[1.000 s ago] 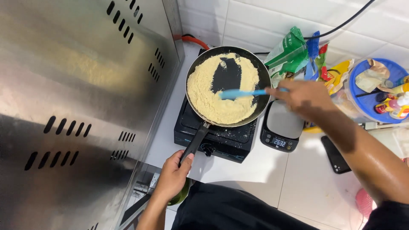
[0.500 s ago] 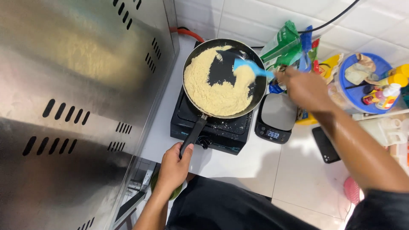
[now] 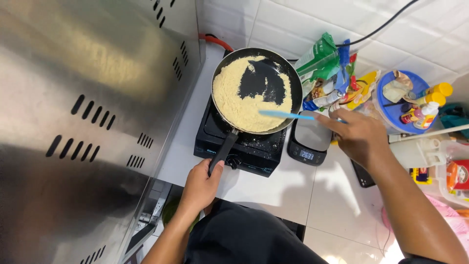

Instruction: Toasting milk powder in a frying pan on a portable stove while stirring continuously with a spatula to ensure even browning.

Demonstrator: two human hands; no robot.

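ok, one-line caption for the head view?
Left hand grips the pan handle on the stove; right hand holds a blue spatula over yellow crumbs.

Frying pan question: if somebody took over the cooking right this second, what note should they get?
Left hand: gripping the black handle of the frying pan.
Right hand: holding a blue spatula, its tip over the pan's near right edge.
The pan sits on a black single-burner stove; a digital scale stands to the right.
Done: yellow crumbly mixture covers most of the pan, with a bare patch scraped at the upper right.
Left: cannot tell how cooked it is.
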